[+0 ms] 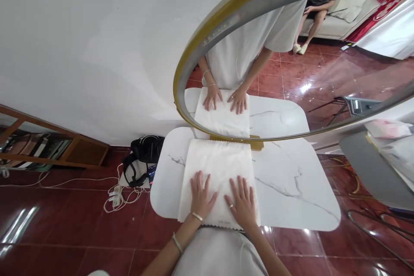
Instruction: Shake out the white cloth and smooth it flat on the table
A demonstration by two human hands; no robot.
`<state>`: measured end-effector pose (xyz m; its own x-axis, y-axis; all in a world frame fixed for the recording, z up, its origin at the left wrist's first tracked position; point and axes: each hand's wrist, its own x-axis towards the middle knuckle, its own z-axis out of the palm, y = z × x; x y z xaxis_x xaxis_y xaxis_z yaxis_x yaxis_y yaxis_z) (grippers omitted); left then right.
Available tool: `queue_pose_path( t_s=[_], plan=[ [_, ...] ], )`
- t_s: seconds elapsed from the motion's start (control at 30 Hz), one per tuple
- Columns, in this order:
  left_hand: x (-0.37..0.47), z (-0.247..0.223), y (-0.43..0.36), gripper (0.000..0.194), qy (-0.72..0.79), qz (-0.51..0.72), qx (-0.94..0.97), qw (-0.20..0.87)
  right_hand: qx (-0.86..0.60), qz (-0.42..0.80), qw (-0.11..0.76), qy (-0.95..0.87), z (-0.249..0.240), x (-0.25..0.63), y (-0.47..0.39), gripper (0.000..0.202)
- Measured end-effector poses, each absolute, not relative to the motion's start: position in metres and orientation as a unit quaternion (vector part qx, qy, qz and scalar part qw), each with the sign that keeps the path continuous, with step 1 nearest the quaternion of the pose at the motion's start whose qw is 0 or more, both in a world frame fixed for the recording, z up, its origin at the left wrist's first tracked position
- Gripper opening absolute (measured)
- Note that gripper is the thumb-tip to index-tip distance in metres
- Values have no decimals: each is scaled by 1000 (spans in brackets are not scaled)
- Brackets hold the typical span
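A white cloth [220,159] with scalloped edges lies flat on a white marble-patterned table [291,181]. My left hand [201,196] rests palm down on the left part of the cloth, fingers spread, with bracelets at the wrist. On the right part of the cloth lies my right hand [242,202], also palm down with fingers apart and a ring on one finger. Neither hand grips anything. Both hands and the cloth show again in the mirror [274,64] above the table.
The mirror's gold frame [179,67] stands at the table's back edge on a gold base [257,143]. Left on the floor are a black headset [132,174] and white cables [116,196]. A wooden shelf [87,148] stands farther left. The mirror reflects a seated person.
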<state>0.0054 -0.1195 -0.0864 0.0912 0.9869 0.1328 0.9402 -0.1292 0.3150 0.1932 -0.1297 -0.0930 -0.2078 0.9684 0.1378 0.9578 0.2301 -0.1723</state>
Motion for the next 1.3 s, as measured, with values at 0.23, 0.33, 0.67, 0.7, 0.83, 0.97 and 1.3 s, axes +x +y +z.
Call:
queue_pose_path(
  t_s=[0.23,0.33,0.67,0.7,0.83,0.97,1.3],
  plan=[
    [14,-91,-24,57,655,200,723,95,-626,38,220,-747,-92,204,-83,61],
    [-18,-95,-4,58,660,185,724,80,-618,24,238,-749,-89,192,-42,61],
    [-77,-88,0,64,707,161,685,71,-555,9,186,-810,-97,105,7,66],
    [-75,-87,5,63,722,161,668,78,-560,7,184,-808,-98,98,10,64],
    [-66,-86,29,56,766,162,616,86,-568,11,165,-806,-99,80,35,56],
    [-67,-84,51,55,769,171,612,72,-577,22,157,-801,-99,67,64,51],
    [-97,-80,94,53,772,154,611,85,-628,63,112,-768,-112,29,113,46]
  ],
)
